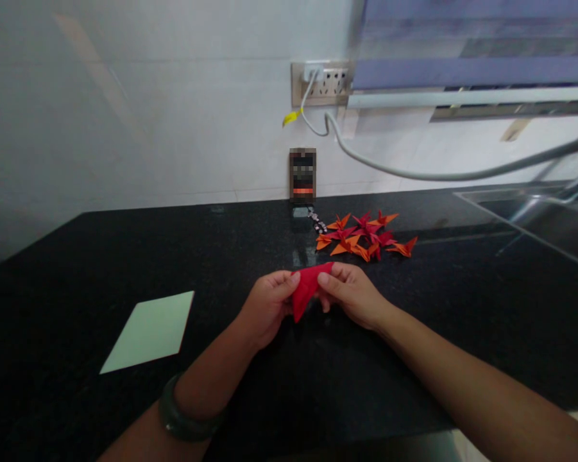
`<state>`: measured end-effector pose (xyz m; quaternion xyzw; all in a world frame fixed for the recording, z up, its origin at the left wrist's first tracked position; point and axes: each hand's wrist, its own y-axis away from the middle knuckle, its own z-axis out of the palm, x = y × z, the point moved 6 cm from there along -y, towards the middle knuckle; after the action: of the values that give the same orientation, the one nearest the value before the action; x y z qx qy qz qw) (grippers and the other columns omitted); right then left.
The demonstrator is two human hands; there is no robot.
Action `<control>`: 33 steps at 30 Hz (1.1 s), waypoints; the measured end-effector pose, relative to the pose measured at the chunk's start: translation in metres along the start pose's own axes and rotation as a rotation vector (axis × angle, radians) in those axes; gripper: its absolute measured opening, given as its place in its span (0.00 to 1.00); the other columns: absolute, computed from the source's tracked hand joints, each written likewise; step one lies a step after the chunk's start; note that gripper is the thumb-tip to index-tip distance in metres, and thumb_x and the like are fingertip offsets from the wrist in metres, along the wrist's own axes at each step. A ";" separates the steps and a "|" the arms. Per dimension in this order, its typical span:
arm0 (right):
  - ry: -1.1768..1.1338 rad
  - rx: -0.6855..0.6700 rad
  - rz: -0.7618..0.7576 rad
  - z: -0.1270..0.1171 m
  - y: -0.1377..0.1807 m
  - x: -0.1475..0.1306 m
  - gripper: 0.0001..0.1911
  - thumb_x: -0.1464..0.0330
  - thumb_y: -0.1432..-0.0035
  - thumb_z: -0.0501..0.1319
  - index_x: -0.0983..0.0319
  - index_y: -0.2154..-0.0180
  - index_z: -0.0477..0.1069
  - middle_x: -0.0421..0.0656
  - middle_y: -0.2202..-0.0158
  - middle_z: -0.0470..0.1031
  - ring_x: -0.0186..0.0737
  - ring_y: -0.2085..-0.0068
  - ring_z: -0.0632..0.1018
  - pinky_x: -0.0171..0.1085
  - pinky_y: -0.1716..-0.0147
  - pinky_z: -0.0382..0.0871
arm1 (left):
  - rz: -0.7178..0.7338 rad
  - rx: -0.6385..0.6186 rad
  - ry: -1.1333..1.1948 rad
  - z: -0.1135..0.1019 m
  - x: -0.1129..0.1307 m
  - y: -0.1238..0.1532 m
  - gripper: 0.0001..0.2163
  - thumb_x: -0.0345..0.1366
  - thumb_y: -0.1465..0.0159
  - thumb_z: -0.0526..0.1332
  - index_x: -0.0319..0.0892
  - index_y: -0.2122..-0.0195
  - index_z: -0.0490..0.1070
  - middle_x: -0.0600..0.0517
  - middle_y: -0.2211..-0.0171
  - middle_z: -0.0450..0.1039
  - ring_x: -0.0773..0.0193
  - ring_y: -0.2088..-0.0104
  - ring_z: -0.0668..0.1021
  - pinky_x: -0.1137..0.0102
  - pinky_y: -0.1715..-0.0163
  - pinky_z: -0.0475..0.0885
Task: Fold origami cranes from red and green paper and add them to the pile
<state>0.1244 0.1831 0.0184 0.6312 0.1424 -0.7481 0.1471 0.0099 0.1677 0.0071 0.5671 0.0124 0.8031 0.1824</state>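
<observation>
A red piece of folded paper (pixel 308 283) is held up above the dark counter, one narrow point hanging downward. My left hand (pixel 270 301) pinches its left side, thumb on the near face and fingers behind. On the other side, my right hand (pixel 350 290) grips the upper right part, with its thumb pressed on the front and a fingertip showing below. The fingers behind the paper are partly hidden. Beyond my hands lies a cluster of orange and red folded paper cranes (pixel 360 240).
Pale green paper sheets (pixel 149 330) lie at the left on the black counter (pixel 250 410). A phone (pixel 303 174) leans against the wall, a beaded strap (pixel 317 221) near it. A white cable (pixel 414 173) runs from the socket (pixel 320 83) toward a sink (pixel 534 212) at right.
</observation>
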 end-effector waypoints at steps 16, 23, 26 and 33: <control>0.435 -0.043 -0.160 0.007 0.010 -0.012 0.18 0.58 0.44 0.53 0.64 0.78 0.66 0.37 0.83 0.64 0.28 0.80 0.66 0.30 0.79 0.59 | -0.104 -0.139 0.150 0.008 -0.010 0.000 0.10 0.40 0.44 0.59 0.37 0.73 0.66 0.52 0.79 0.70 0.73 0.82 0.69 0.77 0.82 0.62; 0.297 0.046 -0.150 0.002 0.008 -0.012 0.17 0.56 0.48 0.56 0.64 0.74 0.66 0.38 0.79 0.65 0.28 0.79 0.66 0.30 0.80 0.61 | -0.124 -0.157 0.142 0.012 -0.007 0.000 0.10 0.39 0.43 0.58 0.37 0.76 0.68 0.54 0.86 0.66 0.73 0.86 0.67 0.77 0.84 0.60; 0.220 0.059 -0.133 0.002 0.006 -0.010 0.16 0.57 0.52 0.61 0.63 0.74 0.66 0.36 0.79 0.65 0.27 0.80 0.66 0.29 0.81 0.60 | -0.125 -0.138 0.148 0.011 -0.009 -0.001 0.10 0.39 0.44 0.59 0.37 0.75 0.67 0.55 0.86 0.66 0.73 0.86 0.67 0.77 0.84 0.60; 0.089 0.036 -0.077 0.003 0.004 -0.002 0.13 0.62 0.57 0.65 0.63 0.72 0.67 0.37 0.77 0.68 0.28 0.78 0.67 0.29 0.79 0.61 | -0.128 -0.110 0.143 0.009 -0.009 0.000 0.10 0.39 0.46 0.61 0.37 0.75 0.66 0.57 0.86 0.64 0.73 0.88 0.65 0.78 0.88 0.57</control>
<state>0.1238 0.1782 0.0211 0.6605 0.1597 -0.7267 0.1003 0.0210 0.1628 0.0025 0.4955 0.0176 0.8278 0.2626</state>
